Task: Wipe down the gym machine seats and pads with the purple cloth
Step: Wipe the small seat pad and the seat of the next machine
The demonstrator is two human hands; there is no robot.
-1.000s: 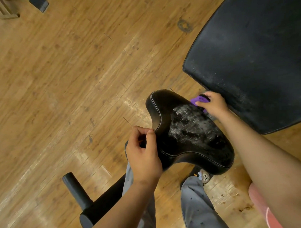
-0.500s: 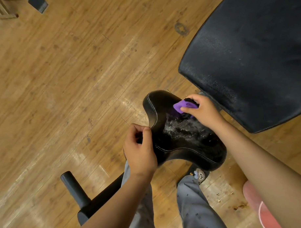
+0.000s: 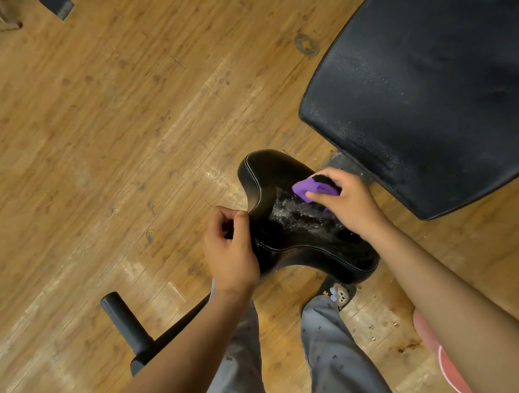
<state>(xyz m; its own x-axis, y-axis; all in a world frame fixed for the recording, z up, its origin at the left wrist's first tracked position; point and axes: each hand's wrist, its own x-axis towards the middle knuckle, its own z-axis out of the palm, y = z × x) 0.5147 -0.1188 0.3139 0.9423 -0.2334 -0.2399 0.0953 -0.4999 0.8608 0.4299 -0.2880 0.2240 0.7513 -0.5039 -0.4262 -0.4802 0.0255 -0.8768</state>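
Observation:
A small black saddle-shaped seat [image 3: 284, 177] stands in the middle of the view, its top flecked with white dust. My right hand [image 3: 348, 203] grips the bunched purple cloth [image 3: 306, 188] and presses it onto the seat's far right part. My left hand [image 3: 232, 248] holds the seat's left edge, thumb on top and fingers curled under. A large black back pad [image 3: 425, 87], dusty along its near edge, fills the upper right.
Wooden plank floor [image 3: 103, 143] lies all around. A black machine bar with a round foam end [image 3: 121, 318] sticks out at the lower left. My grey trouser legs [image 3: 331, 349] and a slipper stand under the seat. Crumbs lie on the floor at lower right.
My right hand with the cloth moved from the seat's far right edge inward onto the dusty top, rubbing there. My left hand has kept its grip on the seat's edge.

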